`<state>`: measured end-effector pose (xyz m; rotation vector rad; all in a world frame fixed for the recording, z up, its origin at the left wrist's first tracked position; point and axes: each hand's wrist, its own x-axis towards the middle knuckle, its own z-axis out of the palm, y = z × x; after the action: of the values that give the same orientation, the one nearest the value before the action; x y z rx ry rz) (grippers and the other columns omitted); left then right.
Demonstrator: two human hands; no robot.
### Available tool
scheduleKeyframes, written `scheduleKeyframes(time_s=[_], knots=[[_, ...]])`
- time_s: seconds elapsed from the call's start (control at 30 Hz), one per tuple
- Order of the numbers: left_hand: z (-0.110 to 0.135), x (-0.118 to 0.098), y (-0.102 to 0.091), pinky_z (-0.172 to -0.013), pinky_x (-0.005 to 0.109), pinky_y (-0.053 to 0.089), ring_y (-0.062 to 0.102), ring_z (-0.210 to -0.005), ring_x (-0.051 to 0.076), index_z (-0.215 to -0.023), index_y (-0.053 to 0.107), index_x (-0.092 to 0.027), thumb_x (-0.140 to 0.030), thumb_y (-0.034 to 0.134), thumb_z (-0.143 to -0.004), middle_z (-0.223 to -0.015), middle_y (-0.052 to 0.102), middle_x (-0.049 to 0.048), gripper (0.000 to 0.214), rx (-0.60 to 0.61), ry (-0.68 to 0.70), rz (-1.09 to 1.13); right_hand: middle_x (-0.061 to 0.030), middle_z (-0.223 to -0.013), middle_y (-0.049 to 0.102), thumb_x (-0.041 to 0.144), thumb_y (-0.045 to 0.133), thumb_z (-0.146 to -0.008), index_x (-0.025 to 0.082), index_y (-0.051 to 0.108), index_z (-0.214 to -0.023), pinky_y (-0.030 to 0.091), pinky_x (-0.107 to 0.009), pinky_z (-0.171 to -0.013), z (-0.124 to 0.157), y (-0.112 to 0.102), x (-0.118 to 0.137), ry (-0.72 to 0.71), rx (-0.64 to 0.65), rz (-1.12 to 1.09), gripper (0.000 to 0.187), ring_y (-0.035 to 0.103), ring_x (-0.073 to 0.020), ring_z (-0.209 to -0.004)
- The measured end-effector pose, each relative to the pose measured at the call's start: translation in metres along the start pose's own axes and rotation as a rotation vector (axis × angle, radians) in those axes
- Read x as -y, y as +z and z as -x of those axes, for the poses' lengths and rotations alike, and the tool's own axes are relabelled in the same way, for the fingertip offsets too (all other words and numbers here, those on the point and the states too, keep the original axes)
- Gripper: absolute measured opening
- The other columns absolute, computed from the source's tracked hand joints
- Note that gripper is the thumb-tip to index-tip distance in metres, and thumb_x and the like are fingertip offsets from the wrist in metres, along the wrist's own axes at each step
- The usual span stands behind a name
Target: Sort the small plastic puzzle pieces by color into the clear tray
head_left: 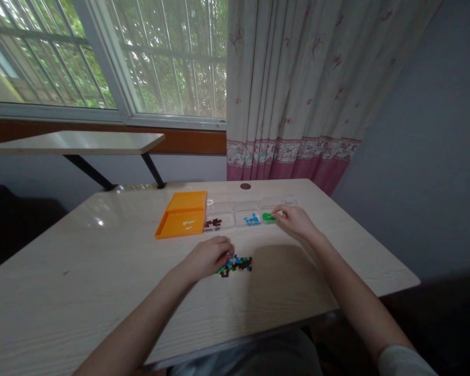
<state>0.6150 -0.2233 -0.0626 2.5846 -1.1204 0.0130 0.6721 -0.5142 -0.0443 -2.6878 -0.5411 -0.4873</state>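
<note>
A pile of small mixed pieces (238, 265), brown, blue, green and yellowish, lies on the table. My left hand (213, 257) is at the pile's left edge, fingers curled down; whether a piece is between them is hidden. My right hand (293, 219) is over the compartment with green pieces (268, 216), thumb and forefinger pinched together; anything in the pinch is too small to make out. Blue pieces (252, 220) lie in the clear compartment to its left, and brown pieces (213, 223) in the one further left. White pieces (188, 223) rest in the orange case (180, 231).
The pale wooden table (102, 271) ends at a front edge close to my body. A raised shelf (102, 141) on black brackets stands at the back left. Behind the table hang curtains (290, 78) beside a barred window. A round brown cap (245, 186) sits near the back edge.
</note>
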Motion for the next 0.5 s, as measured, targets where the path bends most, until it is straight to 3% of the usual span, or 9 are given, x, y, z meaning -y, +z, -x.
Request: scheduleKeyframes(time_s=[0.1, 0.3, 0.5], knots=[[0.0, 0.001, 0.0, -0.072, 0.023, 0.041, 0.052, -0.081, 0.015, -0.085, 0.056, -0.019, -0.022, 0.038, -0.083, -0.083, 0.055, 0.0038, 0.018, -0.002, -0.014, -0.032, -0.0004, -0.059, 0.061, 0.03, 0.053, -0.076, 0.02, 0.067, -0.081, 0.031, -0.02, -0.051, -0.003, -0.005, -0.03, 0.16, 0.11, 0.095, 0.018, 0.052, -0.0119, -0.054], [0.0, 0.002, -0.002, -0.069, 0.023, 0.04, 0.052, -0.077, 0.014, -0.081, 0.054, -0.019, -0.026, 0.038, -0.084, -0.081, 0.054, 0.0036, 0.018, 0.0, -0.026, -0.091, -0.0036, -0.067, 0.064, 0.03, 0.051, -0.074, 0.02, 0.067, -0.084, 0.03, -0.021, -0.051, -0.002, -0.011, -0.058, 0.409, 0.096, 0.168, 0.021, 0.053, -0.0132, -0.059], [0.002, 0.005, -0.004, -0.069, 0.023, 0.041, 0.053, -0.079, 0.015, -0.088, 0.055, -0.021, -0.024, 0.041, -0.082, -0.084, 0.055, 0.0032, 0.016, 0.01, -0.03, -0.087, -0.0047, -0.068, 0.064, 0.028, 0.05, -0.075, 0.021, 0.067, -0.089, 0.03, -0.023, -0.053, -0.001, -0.014, -0.064, 0.431, 0.036, 0.193, 0.024, 0.053, -0.0143, -0.06]])
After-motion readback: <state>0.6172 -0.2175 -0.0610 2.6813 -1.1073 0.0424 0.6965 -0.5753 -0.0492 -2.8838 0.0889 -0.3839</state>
